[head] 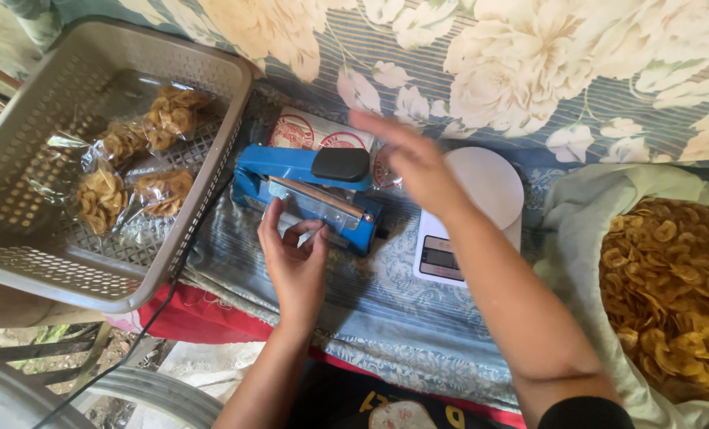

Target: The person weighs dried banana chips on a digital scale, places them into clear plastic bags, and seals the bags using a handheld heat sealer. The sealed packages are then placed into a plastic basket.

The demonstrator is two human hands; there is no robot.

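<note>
A blue heat sealer [291, 187] with a black handle knob [340, 164] lies on the floral cloth in front of me. My left hand [295, 258] rests at its near edge, fingers curled and pinching what looks like thin clear plastic; I cannot tell for sure. My right hand [410, 159] hovers open and blurred just right of the knob, fingers spread, holding nothing. Behind the sealer lies a stack of printed clear bags [311, 131].
A grey perforated basket [21, 262] at the left holds several sealed bags of banana chips [100, 195]. A white digital scale [482, 210] stands right of the sealer. A large open sack of loose chips [672, 286] fills the right edge. A black cord [144, 322] runs off the table.
</note>
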